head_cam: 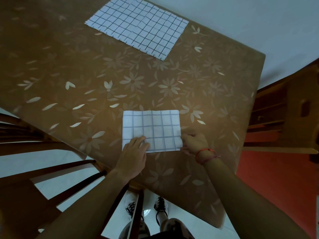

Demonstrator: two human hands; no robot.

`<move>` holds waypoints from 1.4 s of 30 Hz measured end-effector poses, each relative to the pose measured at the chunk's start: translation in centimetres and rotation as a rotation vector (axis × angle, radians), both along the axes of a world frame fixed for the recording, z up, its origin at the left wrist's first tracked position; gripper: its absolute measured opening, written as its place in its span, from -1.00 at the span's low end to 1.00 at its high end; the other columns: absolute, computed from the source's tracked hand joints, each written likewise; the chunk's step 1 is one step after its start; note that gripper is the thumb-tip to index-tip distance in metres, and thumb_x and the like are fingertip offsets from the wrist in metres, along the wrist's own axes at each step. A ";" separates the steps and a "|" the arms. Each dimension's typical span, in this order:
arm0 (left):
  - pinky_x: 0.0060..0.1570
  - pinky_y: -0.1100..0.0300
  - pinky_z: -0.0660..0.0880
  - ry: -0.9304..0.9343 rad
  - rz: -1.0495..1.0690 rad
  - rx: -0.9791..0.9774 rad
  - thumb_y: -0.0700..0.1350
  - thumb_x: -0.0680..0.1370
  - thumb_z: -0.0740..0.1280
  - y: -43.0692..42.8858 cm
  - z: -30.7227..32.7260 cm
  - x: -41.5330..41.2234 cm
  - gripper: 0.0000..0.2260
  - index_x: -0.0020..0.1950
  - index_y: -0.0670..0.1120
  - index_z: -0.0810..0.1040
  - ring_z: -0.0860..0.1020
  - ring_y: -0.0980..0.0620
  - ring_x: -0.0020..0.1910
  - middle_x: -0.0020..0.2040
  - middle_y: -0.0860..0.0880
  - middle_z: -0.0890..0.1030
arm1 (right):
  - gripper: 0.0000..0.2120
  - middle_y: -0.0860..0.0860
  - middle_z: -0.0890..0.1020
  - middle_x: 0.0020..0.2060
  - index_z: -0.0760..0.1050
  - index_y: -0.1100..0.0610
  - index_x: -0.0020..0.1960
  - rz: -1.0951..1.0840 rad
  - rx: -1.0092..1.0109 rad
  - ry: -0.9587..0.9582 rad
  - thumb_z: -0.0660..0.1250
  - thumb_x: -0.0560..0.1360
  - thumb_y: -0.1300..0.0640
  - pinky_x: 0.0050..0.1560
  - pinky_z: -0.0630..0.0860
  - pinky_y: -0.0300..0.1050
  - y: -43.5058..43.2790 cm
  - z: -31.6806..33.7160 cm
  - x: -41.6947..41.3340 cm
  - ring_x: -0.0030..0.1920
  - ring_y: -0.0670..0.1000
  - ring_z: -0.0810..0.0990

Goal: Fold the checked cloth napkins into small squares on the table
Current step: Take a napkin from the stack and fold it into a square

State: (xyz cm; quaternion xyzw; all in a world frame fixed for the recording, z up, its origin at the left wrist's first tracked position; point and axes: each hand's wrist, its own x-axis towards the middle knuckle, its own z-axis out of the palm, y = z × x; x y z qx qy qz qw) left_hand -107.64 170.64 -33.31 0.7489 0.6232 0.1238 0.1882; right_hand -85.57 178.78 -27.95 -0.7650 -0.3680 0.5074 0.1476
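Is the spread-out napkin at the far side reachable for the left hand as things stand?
Probably, with a lean. Nothing lies on the tablecloth between the left hand, pressing the folded napkin, and the spread-out napkin, but that one lies far off.

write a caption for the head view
Left hand presses a folded checked napkin flat while the right hand pinches its edge.

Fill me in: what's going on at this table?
A person is folding checked napkins on a table with a floral cover. The near napkin is already folded down to a small rectangle. The left hand presses flat on its near-left corner, and the right hand pinches its near-right corner, probably to start another fold. The far napkin lies spread flat and untouched.
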 end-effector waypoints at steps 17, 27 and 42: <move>0.25 -0.04 0.45 0.082 -0.021 -0.009 -0.03 0.52 0.34 -0.4 0.8 0.6 -0.68 0.25 -0.09 0.47 0.39 -0.10 0.35 0.35 -0.11 0.46 | -0.90 0.06 0.57 -0.31 0.61 0.19 -0.14 0.130 0.011 -0.006 0.44 0.44 0.15 -0.56 0.39 -0.33 1.4 -0.3 0.1 -0.39 0.00 0.49; 0.19 -0.10 0.49 0.156 -0.019 -0.042 0.05 0.44 0.43 1.6 2.0 4.5 -0.49 0.29 -0.15 0.43 0.48 -0.19 0.27 0.28 -0.21 0.51 | -0.71 0.00 0.45 -0.70 0.46 0.22 -0.41 0.066 -0.061 0.127 0.40 0.43 0.16 -0.61 0.23 -0.25 -1.7 2.6 -0.1 -0.69 -0.03 0.34; 0.32 0.02 0.37 -0.099 -0.139 -0.078 -0.16 0.60 0.13 -0.4 1.9 4.6 -0.58 0.48 -0.06 0.33 0.40 -0.12 0.38 0.45 -0.11 0.38 | -0.47 0.19 0.53 0.15 0.27 0.20 0.42 0.103 -0.112 0.025 0.30 0.48 0.33 -0.07 0.53 -0.09 -4.9 2.9 3.8 0.04 0.05 0.58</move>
